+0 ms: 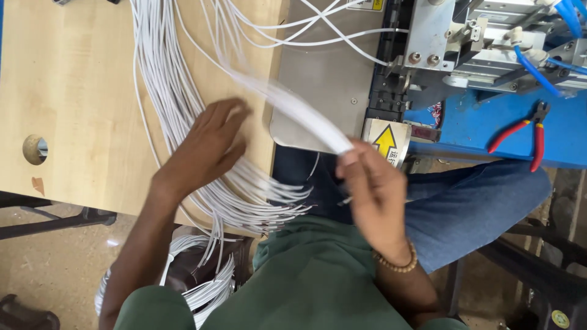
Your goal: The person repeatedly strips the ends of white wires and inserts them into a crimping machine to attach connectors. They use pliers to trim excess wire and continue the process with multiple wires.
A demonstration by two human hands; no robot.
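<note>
Between right hand (pixel 373 183) fingertips, blurred white wire (pixel 293 107), left hand (pixel 208 146) on wire bundle (pixel 165 91)

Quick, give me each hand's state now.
Left hand: open, flat on the white wires.
Right hand: grip closed on a blurred wire bunch.
</note>
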